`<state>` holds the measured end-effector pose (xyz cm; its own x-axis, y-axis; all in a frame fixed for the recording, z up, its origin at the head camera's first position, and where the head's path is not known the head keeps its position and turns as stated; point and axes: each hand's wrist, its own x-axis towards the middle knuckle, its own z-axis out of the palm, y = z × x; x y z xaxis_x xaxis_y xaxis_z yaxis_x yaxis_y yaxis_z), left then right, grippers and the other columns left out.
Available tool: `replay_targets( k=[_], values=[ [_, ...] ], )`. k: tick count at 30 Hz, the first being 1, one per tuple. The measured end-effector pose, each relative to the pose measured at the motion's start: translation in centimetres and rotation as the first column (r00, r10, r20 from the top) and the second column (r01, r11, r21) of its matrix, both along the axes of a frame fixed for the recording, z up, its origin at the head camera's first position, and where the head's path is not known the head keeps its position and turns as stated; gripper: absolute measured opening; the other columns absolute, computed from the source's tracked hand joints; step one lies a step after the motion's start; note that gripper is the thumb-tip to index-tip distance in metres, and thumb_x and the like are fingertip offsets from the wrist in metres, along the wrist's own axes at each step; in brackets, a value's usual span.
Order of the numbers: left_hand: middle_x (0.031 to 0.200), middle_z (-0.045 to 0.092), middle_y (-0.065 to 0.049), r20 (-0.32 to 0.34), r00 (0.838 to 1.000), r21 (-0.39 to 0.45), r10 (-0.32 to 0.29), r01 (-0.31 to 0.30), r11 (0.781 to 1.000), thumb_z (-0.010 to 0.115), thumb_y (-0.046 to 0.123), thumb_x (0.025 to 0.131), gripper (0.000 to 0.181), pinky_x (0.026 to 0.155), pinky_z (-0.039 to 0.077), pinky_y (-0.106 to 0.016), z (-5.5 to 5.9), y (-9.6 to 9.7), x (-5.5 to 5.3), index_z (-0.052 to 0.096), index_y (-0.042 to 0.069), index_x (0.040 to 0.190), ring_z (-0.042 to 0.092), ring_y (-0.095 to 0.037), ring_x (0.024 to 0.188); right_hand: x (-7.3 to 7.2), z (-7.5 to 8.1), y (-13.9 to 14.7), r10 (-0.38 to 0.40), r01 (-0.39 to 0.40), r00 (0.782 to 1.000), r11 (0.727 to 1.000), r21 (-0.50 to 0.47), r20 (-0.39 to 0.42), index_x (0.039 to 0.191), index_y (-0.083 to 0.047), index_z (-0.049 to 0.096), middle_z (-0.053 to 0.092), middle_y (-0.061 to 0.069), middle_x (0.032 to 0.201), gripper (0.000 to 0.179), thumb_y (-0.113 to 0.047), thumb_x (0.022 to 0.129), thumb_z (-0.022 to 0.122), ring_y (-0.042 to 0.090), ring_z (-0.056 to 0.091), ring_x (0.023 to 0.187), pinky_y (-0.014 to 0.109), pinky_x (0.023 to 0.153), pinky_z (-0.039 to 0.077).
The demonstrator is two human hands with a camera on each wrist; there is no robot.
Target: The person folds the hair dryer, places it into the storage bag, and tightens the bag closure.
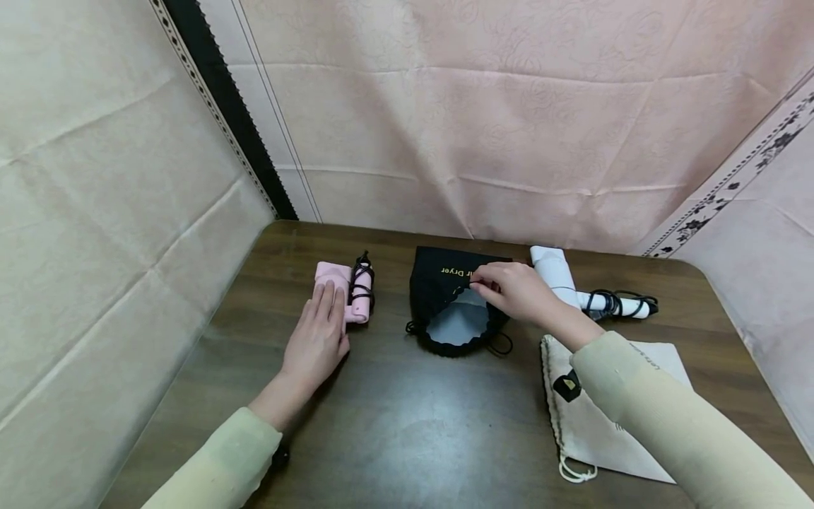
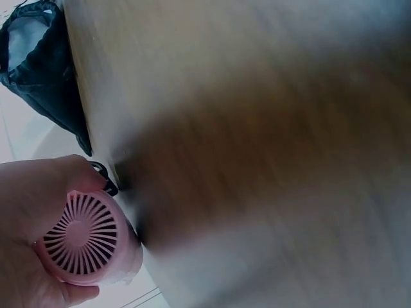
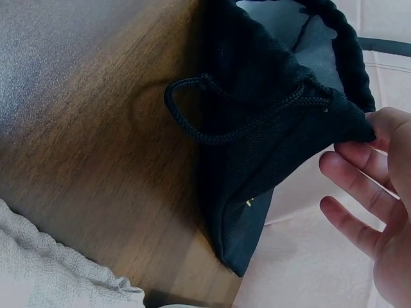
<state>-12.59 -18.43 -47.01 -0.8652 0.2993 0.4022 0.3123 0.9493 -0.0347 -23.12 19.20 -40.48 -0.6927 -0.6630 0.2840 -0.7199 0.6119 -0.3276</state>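
Observation:
My left hand grips a pink folding hair dryer on the left of the table. The dryer's folded handle has a black cord wound round it. In the left wrist view, thumb and fingers curl round the dryer's body beside its round vent grille. A black drawstring pouch with "Dryer" lettering lies in the middle, its mouth wide and grey lining showing. My right hand pinches the pouch's rim between thumb and index finger; the other fingers are spread apart. A cord loop hangs from the pouch's side.
A white hair dryer with a black cord round its handle lies at the back right. In front of it is a cream drawstring pouch, partly under my right sleeve. Fabric walls stand behind and beside the wooden table.

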Motion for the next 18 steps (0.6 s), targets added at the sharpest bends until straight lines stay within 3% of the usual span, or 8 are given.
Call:
replay_targets(
  k=[11, 18],
  values=[
    [0.142, 0.06, -0.036, -0.095, 0.993, -0.008, -0.067, 0.066, 0.998, 0.075, 0.009, 0.082, 0.064, 0.106, 0.054, -0.061, 0.83, -0.26, -0.34, 0.059, -0.014, 0.14, 0.059, -0.052, 0.131, -0.21, -0.28, 0.07, 0.01, -0.01, 1.0, 1.0, -0.016, -0.02, 0.106, -0.01, 0.079, 0.076, 0.001, 0.093, 0.009, -0.013, 0.102, 0.072, 0.01, 0.063, 0.073, 0.036, 0.066, 0.055],
    [0.132, 0.065, -0.037, -0.191, 0.974, -0.042, -0.119, 0.113, 0.993, 0.074, 0.008, 0.08, 0.058, 0.103, 0.056, -0.059, 1.05, -0.35, -0.31, 0.063, -0.016, 0.132, 0.065, -0.052, 0.122, -0.32, -0.18, -0.03, 0.004, -0.004, 1.0, 1.0, -0.004, -0.009, 0.107, -0.01, 0.079, 0.076, 0.001, 0.095, 0.01, -0.014, 0.103, 0.071, 0.011, 0.063, 0.074, 0.037, 0.068, 0.055]
  ],
)
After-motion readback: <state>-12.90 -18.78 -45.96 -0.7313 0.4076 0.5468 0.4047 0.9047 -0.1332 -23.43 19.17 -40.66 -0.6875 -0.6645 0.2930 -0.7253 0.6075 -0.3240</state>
